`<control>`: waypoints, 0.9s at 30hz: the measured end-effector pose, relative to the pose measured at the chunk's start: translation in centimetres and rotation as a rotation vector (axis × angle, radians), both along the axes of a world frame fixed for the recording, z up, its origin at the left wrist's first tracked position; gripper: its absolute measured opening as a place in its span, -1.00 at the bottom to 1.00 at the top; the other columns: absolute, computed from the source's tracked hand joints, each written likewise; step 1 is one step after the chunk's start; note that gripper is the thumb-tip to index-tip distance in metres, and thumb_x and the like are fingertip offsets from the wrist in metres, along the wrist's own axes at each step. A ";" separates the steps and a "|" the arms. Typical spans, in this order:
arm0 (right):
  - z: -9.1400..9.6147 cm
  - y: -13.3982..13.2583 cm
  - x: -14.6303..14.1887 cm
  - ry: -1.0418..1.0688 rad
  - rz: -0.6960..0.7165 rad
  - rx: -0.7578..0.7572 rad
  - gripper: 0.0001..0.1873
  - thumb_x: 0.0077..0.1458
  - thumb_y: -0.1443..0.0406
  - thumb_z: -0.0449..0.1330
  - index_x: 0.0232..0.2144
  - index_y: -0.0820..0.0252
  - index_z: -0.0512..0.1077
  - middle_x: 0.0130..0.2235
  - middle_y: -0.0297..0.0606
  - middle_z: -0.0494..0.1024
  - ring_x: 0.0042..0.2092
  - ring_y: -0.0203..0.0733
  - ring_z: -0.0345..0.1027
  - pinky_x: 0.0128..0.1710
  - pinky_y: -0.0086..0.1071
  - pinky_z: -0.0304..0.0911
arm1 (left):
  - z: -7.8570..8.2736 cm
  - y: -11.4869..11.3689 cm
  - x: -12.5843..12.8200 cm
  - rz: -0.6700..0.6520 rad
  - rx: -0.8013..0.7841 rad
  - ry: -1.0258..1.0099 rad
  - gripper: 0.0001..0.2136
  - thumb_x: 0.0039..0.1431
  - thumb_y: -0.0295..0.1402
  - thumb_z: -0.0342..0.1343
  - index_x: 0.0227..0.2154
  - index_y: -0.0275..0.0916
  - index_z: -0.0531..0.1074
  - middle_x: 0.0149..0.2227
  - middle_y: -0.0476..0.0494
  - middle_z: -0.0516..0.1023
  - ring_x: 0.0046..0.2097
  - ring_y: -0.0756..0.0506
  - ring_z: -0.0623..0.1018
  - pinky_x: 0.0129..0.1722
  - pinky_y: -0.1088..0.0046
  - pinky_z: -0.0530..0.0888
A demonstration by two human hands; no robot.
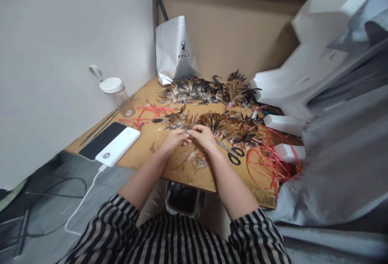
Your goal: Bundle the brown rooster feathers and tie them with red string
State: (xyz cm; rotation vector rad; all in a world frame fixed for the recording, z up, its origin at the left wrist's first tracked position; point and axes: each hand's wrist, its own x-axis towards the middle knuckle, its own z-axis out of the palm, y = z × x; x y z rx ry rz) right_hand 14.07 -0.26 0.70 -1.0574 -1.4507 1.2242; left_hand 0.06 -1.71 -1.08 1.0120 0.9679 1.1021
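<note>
My left hand (174, 139) and my right hand (202, 136) meet over the middle of a wooden table (145, 157), fingers pinched together on a small bunch of brown feathers (182, 122). More loose feathers (194, 160) lie on the table just under my wrists. A larger heap of brown and black feathers (233, 124) spreads right of my hands, and another heap (209, 90) lies farther back. Black-handled scissors (232, 151) lie just right of my right wrist.
Red cord (268, 161) coils at the right, with more red cord (148, 112) at the left. A white power bank (119, 146) and a dark phone (101, 140) sit near the left edge. A lidded jar (115, 90), a silver bag (175, 50) and white foam pieces (306, 74) ring the table.
</note>
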 end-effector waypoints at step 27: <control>0.1 -0.3 -0.4 -0.046 -0.128 0.062 -0.61 -0.23 0.09 0.24 -0.76 0.23 0.22 -0.70 -0.47 0.17 -0.62 -0.44 -0.04 -0.63 -0.49 -0.11 | -0.3 -0.1 0.5 -0.062 0.070 0.085 -0.82 -0.11 -0.30 0.18 -0.58 -0.36 0.46 -0.61 -0.11 0.48 -0.60 0.06 0.42 -0.58 0.58 0.34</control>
